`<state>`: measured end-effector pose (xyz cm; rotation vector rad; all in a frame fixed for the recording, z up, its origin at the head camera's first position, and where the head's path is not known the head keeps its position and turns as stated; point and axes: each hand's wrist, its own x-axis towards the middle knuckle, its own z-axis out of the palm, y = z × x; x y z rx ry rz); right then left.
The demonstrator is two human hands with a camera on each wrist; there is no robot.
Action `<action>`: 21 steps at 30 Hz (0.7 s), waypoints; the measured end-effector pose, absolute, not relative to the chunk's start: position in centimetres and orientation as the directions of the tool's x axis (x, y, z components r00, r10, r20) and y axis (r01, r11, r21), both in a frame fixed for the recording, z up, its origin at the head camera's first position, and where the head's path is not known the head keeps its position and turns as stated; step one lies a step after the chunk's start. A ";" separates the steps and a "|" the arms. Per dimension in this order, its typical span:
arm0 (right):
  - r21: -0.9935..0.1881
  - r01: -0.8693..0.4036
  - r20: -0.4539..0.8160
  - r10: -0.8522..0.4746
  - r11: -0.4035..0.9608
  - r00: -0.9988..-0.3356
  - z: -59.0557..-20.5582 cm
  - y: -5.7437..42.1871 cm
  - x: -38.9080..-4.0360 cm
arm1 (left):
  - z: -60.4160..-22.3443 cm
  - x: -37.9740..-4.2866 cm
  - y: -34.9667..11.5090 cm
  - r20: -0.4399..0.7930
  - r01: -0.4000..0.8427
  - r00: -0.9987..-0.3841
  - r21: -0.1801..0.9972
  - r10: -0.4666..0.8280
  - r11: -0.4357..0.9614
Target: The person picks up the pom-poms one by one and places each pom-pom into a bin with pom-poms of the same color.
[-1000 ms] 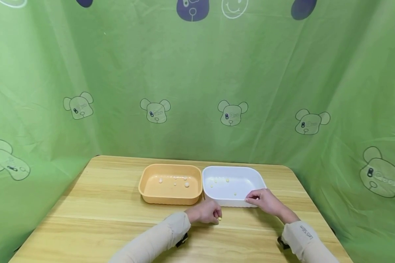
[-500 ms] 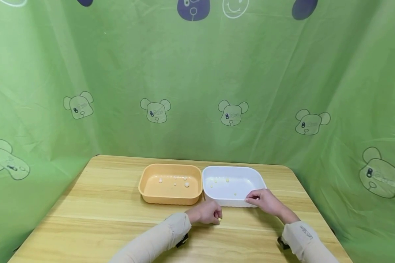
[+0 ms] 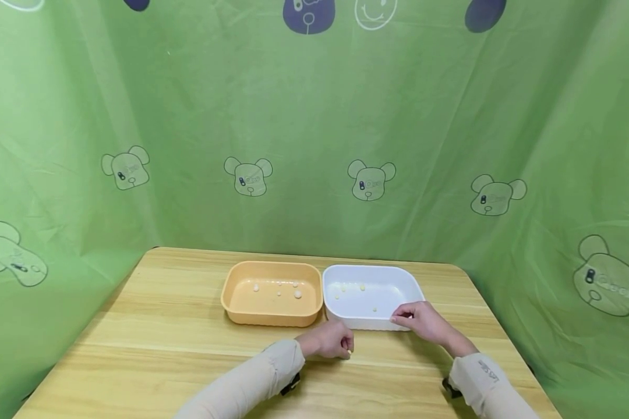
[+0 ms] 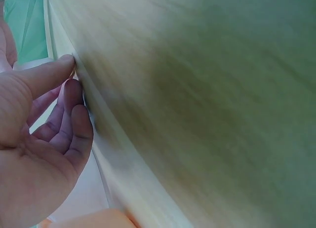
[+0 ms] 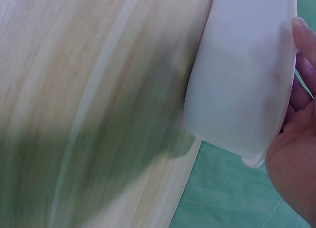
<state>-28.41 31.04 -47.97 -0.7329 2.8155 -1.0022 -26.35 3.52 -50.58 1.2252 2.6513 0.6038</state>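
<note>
My left hand (image 3: pixel 327 338) is low over the table in front of the two basins, pinching a small yellow ball (image 3: pixel 350 351) between thumb and fingertips. In the left wrist view the ball is almost wholly hidden by the thumb and fingers (image 4: pixel 73 92). At the front right corner of the white plastic basin (image 3: pixel 369 322), my right hand (image 3: pixel 423 320) grips the rim. The right wrist view shows the thumb (image 5: pixel 302 35) on the rim, with the other fingers behind it. Several small yellow balls (image 3: pixel 362 287) lie scattered inside this basin.
An orange basin (image 3: pixel 272 320) stands close against the white one's left side, with several whitish balls (image 3: pixel 297 294) in it. Both basins sit toward the back of the wooden table (image 3: pixel 152 326). Green printed cloth (image 3: pixel 304 116) hangs behind and at both sides.
Both hands stay almost still. The yellow ball in my left fingers shows less than before, more covered by the fingertips. The basins and their balls have not moved.
</note>
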 end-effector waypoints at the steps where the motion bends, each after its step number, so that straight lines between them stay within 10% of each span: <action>1: -0.610 -0.415 0.096 -0.456 0.675 -0.885 -48.0 31.0 -28.4 | -50.6 -26.4 3.5 0.026 0.697 -0.647 0.425 0.762 0.578; 21: -0.622 -0.402 0.086 -0.452 0.672 -0.888 -47.9 31.0 -28.3 | -48.1 -25.5 1.8 0.019 0.663 -0.605 0.566 0.796 0.490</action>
